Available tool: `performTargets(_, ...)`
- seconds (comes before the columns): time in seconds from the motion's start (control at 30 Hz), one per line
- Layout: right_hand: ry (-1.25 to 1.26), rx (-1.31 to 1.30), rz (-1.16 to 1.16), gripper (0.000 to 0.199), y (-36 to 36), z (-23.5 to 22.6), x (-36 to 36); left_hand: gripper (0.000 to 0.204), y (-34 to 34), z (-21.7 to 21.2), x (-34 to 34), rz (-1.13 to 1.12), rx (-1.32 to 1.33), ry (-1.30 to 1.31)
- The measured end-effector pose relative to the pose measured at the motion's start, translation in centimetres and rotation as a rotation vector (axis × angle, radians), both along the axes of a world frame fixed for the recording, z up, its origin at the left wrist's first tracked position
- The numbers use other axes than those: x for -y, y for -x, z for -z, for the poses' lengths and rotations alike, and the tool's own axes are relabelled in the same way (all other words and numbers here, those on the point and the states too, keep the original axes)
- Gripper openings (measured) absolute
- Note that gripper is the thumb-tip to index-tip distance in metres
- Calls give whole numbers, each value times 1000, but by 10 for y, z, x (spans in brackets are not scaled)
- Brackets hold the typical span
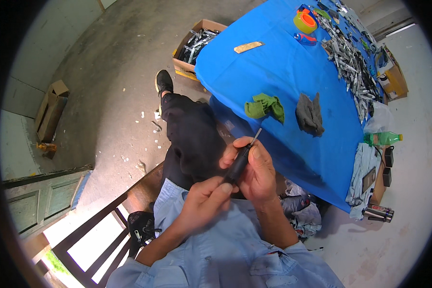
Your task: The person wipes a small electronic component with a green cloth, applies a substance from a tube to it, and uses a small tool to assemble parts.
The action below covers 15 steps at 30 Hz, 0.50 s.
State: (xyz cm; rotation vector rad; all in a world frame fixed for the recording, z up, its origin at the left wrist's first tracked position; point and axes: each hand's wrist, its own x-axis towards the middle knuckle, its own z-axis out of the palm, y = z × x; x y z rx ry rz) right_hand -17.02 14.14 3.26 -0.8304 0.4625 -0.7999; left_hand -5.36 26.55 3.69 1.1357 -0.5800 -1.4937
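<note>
In front of my body I hold a black cylinder with a thin metal rod (238,166) at a slant, its rod end pointing up and to the right, toward the table. My left hand (207,200) is closed around its lower end. Higher up, my right hand (255,174) grips the body between thumb and fingers, close to where the rod comes out. The fingers cover parts of the cylinder, so its exact kind cannot be made out. Beyond my hands, a green cloth (264,106) and a grey cloth (310,115) lie crumpled on the blue-covered table (278,72).
A long pile of metal parts (348,62) runs along the table's far right side, near tape rolls (305,22). A green bottle (383,138) lies at the right edge. On the floor stands a cardboard box of metal parts (181,52). A wooden railing (101,240) is at lower left.
</note>
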Motion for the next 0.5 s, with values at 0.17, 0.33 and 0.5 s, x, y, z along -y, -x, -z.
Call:
performTargets(0.17,-98,19,21,33,-3,-1,-9,25,2,-2,-2,-42,-39,-24)
performTargets(0.33,-71,-104,136,33,-9,-4,-17,23,7,-1,1,-82,4,-44)
performTargets(0.5,-56,-186,137,35,-8,4,-19,21,7,0,1,-103,45,-101)
